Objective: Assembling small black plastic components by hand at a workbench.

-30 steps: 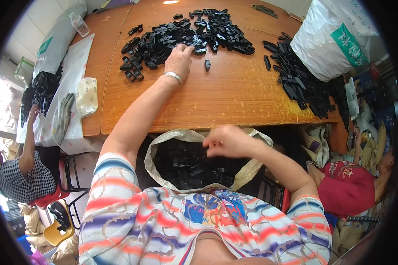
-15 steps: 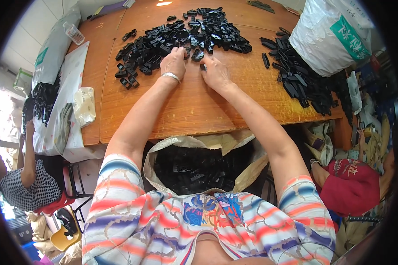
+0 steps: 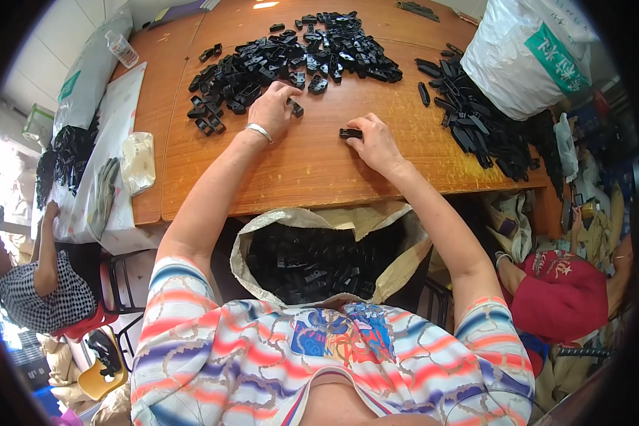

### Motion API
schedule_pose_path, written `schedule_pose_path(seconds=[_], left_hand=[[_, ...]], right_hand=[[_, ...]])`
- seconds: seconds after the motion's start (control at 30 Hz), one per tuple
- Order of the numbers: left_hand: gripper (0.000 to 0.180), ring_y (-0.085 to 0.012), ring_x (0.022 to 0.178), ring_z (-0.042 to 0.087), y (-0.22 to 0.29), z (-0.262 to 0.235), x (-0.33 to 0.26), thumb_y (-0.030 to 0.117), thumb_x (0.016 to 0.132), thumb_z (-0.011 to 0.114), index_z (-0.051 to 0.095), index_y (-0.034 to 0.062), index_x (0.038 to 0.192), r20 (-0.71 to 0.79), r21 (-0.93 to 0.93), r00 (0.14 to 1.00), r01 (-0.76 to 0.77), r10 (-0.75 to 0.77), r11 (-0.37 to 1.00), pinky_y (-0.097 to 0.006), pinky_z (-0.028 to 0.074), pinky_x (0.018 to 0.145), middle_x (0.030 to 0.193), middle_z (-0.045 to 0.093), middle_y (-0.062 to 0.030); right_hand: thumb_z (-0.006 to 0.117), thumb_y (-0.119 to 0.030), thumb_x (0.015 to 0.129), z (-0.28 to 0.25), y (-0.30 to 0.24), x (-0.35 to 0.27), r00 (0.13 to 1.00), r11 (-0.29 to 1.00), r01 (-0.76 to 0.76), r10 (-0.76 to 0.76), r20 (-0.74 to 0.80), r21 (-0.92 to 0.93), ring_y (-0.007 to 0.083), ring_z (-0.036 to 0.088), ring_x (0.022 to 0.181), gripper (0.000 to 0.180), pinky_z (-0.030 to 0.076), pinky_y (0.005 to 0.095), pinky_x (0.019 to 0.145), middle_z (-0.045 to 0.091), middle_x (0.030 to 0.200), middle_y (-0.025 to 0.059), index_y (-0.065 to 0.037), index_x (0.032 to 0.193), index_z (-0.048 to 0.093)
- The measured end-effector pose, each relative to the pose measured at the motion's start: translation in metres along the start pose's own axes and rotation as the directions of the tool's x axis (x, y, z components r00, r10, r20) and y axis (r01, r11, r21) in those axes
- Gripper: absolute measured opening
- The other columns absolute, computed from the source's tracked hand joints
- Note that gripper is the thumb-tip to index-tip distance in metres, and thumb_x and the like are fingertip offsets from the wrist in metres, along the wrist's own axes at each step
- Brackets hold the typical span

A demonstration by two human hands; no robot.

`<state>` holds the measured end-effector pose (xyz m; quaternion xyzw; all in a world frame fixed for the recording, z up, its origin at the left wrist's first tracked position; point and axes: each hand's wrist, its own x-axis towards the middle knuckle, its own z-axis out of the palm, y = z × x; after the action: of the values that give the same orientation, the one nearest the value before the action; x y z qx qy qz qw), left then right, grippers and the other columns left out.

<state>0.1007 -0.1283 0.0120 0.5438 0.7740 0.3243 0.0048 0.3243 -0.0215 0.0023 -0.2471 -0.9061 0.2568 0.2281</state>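
Between the fingers of my left hand is a small black plastic part, held just in front of the heaped black parts. My right hand pinches another black plastic part above the bare wood, to the right of the left hand and nearer to me. One loose black part lies at the near edge of the heap. Below the table's near edge, an open sack holds many similar black pieces.
Long black pieces lie in a pile on the right of the wooden table, beside a full white bag. At left are a plastic bottle, a wrapped packet and gloves. One person sits on each side.
My right hand has drawn back from the heap toward the near right with a black part. My left hand has shifted slightly left and nearer, and a black part now shows in its fingers.
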Motion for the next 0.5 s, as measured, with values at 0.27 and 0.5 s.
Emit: schedule_pose_path(seconds=[0.27,0.5], left_hand=[[0.022,-0.0297,0.093,0.062,-0.004,0.000,-0.005,0.010,0.077,0.073,0.064,0.0097,0.097,0.011,0.157,0.985,-0.172,0.172,0.973,-0.039,0.052,0.082,0.104,0.059,-0.0083],[0.025,-0.0333,0.090,0.063,0.020,0.000,-0.022,0.017,0.075,0.076,0.061,0.0060,0.091,0.089,0.131,0.995,0.027,-0.039,0.991,-0.041,0.051,0.077,0.099,0.061,-0.0124]], right_hand=[[0.074,-0.010,0.075,-0.002,-0.009,0.006,0.995,0.980,-0.040,0.057,0.083,-0.193,0.0368,0.062,0.091,0.020,0.050,0.0430,0.082,0.063,0.097,0.0193,0.000,0.090,0.065],[0.075,-0.015,0.075,0.000,-0.008,0.005,0.993,0.994,-0.095,0.098,0.066,-0.057,0.0360,0.063,0.089,0.023,0.050,0.0426,0.080,0.065,0.091,0.0187,0.000,0.089,0.065]])
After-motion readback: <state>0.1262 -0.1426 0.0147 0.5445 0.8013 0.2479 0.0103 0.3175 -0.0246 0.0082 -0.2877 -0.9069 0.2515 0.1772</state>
